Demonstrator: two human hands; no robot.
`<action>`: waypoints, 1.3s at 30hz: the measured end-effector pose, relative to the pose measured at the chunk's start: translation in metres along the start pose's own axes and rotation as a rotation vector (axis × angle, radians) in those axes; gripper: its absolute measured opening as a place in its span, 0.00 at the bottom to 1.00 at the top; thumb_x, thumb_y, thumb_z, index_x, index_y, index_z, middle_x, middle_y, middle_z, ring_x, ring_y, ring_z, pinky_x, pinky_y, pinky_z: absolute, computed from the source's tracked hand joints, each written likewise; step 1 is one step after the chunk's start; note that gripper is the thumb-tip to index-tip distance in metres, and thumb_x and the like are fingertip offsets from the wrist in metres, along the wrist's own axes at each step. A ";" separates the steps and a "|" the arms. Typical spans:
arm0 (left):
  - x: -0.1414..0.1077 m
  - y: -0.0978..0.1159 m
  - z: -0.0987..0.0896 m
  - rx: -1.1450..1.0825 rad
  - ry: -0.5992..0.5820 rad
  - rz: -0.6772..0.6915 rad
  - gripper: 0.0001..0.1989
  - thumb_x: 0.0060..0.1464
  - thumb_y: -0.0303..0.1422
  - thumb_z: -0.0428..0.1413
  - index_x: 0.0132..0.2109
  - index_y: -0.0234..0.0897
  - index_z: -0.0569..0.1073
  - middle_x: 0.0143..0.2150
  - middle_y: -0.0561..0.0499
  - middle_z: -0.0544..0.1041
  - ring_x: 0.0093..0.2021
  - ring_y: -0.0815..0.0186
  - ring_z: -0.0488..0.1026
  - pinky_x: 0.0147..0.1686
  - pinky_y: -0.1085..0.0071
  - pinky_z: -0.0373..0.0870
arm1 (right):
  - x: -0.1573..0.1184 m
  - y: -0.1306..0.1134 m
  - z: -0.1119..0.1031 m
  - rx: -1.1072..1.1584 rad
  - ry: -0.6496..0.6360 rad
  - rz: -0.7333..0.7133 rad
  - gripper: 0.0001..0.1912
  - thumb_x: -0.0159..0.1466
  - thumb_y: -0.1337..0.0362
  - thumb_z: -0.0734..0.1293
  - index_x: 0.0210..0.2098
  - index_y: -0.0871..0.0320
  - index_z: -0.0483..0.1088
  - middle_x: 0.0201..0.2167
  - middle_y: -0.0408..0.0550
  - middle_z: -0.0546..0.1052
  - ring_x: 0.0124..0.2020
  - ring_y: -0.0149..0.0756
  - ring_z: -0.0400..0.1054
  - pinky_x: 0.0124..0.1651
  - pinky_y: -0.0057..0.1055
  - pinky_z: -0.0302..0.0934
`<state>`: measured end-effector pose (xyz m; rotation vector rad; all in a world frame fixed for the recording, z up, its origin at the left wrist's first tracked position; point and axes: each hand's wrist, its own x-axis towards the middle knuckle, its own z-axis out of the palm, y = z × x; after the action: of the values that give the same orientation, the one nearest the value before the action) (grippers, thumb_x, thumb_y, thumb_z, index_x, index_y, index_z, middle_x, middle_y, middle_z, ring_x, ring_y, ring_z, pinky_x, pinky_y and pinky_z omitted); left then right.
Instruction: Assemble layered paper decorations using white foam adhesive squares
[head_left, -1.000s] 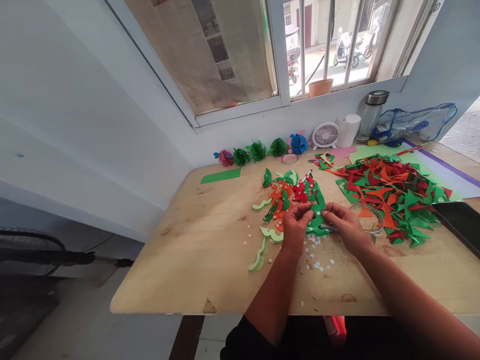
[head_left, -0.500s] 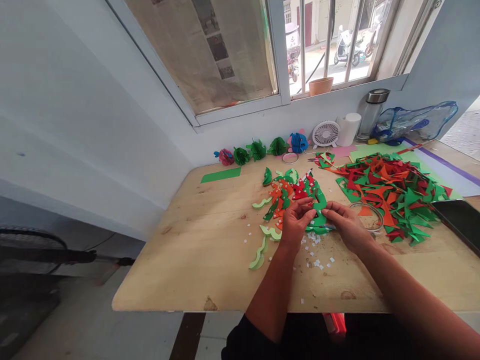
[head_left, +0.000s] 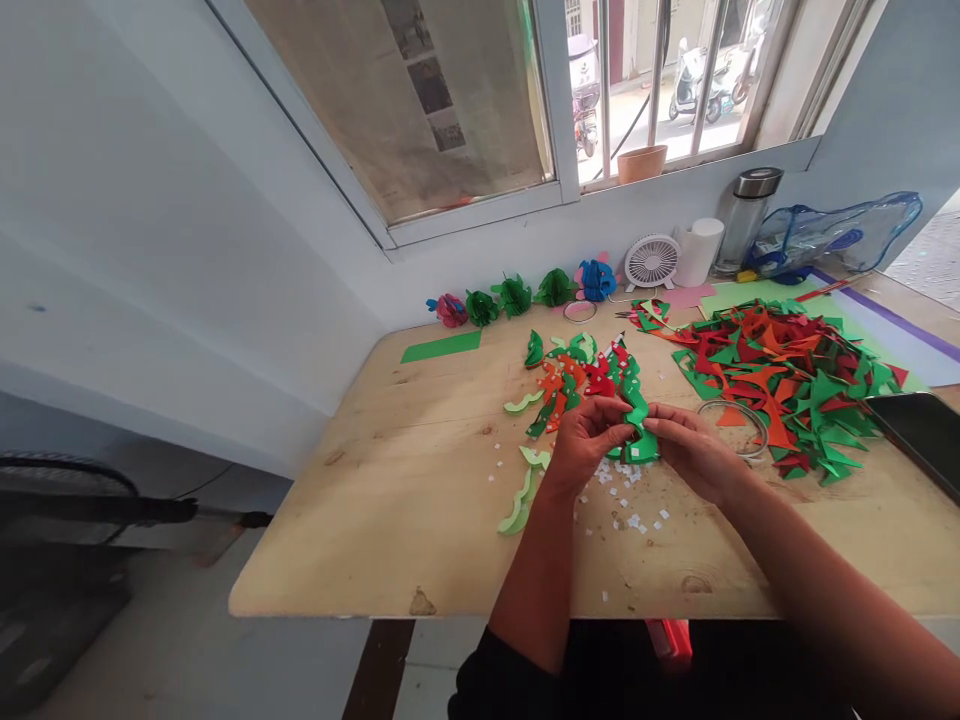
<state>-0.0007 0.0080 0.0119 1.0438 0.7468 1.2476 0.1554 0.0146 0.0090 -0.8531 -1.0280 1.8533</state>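
Observation:
Between both hands is a wavy green paper cutout (head_left: 638, 416), held a little above the table. My left hand (head_left: 589, 440) pinches its left edge between thumb and fingers. My right hand (head_left: 694, 450) is closed on the right edge with thumb and forefinger. Beyond and left of the hands lie orange paper cutouts (head_left: 551, 380), red cutouts (head_left: 598, 378) and more green ones, several with small white squares on them. Pale green wavy strips (head_left: 517, 510) rest beside my left forearm. Loose white squares (head_left: 634, 522) are scattered below the hands.
A heap of red, orange and green paper scraps (head_left: 787, 380) covers the right side, with a tape roll (head_left: 759, 430) and a phone (head_left: 919, 435) beside it. Along the wall stand folded paper figures (head_left: 516, 296), a small fan (head_left: 652, 262) and a glass bottle (head_left: 744, 225).
The green cutout between my hands has turned, and its lower part with a white square now faces up. Both hands have shifted only slightly.

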 end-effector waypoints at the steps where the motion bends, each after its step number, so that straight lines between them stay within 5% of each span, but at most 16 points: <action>1: 0.000 0.000 0.000 0.002 0.004 0.006 0.13 0.41 0.34 0.65 0.35 0.35 0.74 0.28 0.54 0.73 0.29 0.72 0.69 0.31 0.75 0.67 | 0.000 0.000 0.000 0.001 0.002 0.003 0.08 0.53 0.59 0.71 0.28 0.57 0.71 0.22 0.41 0.71 0.24 0.30 0.63 0.31 0.29 0.59; 17: 0.000 0.003 0.000 0.031 -0.002 -0.016 0.16 0.40 0.36 0.64 0.38 0.35 0.73 0.30 0.51 0.75 0.29 0.70 0.71 0.32 0.72 0.68 | 0.001 0.001 0.000 -0.142 0.056 -0.027 0.10 0.51 0.58 0.70 0.29 0.57 0.70 0.24 0.43 0.72 0.26 0.32 0.63 0.32 0.29 0.57; 25: 0.003 -0.003 0.005 0.052 0.148 -0.047 0.15 0.38 0.36 0.65 0.33 0.33 0.72 0.25 0.54 0.73 0.23 0.74 0.68 0.28 0.75 0.67 | 0.002 0.000 0.003 -0.319 0.127 -0.126 0.10 0.52 0.57 0.69 0.26 0.58 0.68 0.19 0.39 0.67 0.22 0.27 0.56 0.25 0.26 0.49; 34: 0.005 -0.006 0.005 0.013 0.227 -0.125 0.13 0.35 0.35 0.65 0.26 0.32 0.72 0.22 0.54 0.73 0.22 0.73 0.69 0.27 0.74 0.66 | 0.001 -0.003 0.008 -0.454 0.179 -0.186 0.12 0.53 0.54 0.68 0.27 0.58 0.69 0.21 0.42 0.69 0.23 0.30 0.59 0.25 0.27 0.53; 39: 0.008 -0.012 0.007 0.081 0.383 0.010 0.09 0.38 0.34 0.63 0.27 0.33 0.73 0.22 0.54 0.73 0.23 0.72 0.69 0.28 0.74 0.66 | -0.002 0.000 0.008 -0.683 0.435 -0.444 0.11 0.56 0.55 0.66 0.34 0.55 0.69 0.30 0.48 0.74 0.32 0.38 0.65 0.35 0.33 0.60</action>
<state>0.0115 0.0140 0.0037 0.8818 1.0927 1.4555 0.1499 0.0103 0.0132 -1.2270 -1.4370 0.8824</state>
